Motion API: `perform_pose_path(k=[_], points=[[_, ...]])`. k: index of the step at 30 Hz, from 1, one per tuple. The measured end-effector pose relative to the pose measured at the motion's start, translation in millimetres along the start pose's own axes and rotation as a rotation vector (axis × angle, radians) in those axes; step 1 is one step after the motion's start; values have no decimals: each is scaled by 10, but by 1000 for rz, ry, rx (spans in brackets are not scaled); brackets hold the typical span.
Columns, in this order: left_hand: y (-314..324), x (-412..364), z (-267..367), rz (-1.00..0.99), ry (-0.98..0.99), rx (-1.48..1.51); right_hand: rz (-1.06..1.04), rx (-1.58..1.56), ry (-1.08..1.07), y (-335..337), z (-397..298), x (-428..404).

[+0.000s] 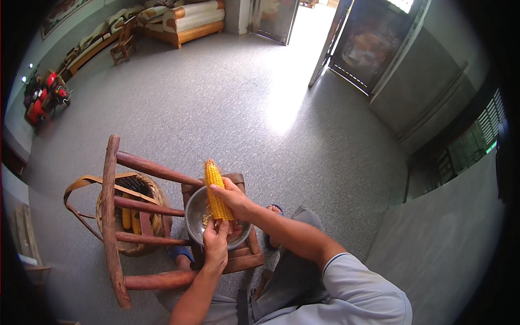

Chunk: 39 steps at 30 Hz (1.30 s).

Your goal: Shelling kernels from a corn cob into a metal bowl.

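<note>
A yellow ear of corn (217,195) is held over a round metal bowl (194,224), its narrow tip pointing away from me. My right hand (232,198) grips it around the middle. At its lower end, my left hand (217,239) holds the butt between thumb and fingers. Loose pale kernels (205,217) lie in the bowl, partly hidden by the ear and my hands. The bowl rests on the seat of a wooden chair (243,260).
The chair's red-brown wooden back (110,219) extends to the left. Beyond its rails, a woven basket (159,195) with a strap handle holds several corn ears (126,217). My sandaled feet are beside the chair. A couch, a small chair and metal doors stand farther off.
</note>
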State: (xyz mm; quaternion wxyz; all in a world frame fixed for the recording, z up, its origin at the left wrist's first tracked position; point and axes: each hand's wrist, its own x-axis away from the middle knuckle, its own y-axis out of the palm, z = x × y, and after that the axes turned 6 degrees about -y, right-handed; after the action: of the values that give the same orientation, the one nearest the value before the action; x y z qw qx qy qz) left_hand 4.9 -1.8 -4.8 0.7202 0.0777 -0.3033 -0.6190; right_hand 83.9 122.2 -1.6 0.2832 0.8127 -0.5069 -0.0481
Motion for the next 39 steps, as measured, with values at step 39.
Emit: perform_pose_path(k=[39], points=[[35,41,67,-4,-85,241,2,-3,34,-22,-8,11]])
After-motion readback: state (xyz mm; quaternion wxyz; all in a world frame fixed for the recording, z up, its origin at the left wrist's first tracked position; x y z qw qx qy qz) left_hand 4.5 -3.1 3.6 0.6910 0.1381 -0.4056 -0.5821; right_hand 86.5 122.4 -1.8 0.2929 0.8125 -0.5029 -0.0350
